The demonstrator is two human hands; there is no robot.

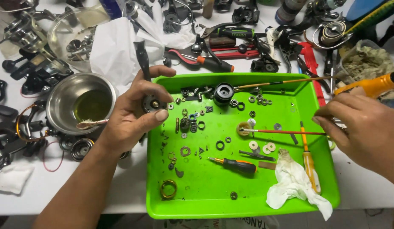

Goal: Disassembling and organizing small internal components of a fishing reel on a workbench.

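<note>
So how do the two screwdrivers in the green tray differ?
The black-handled screwdriver lies nearly level at mid-tray, tip pointing left; the yellow-handled screwdriver lies almost upright in the picture near the right wall, beside the white rag. The black handle is stubbier, the yellow longer and slimmer. Neither hand touches either; both rest in the green tray.

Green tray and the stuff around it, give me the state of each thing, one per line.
Left hand: gripping a dark reel part.
Right hand: holding a thin red rod.
Green tray: strewn with small washers and rings.
Steel bowl: holds yellowish liquid.
Rag: crumpled in the tray.
Black screwdriver: lying flat.
</note>
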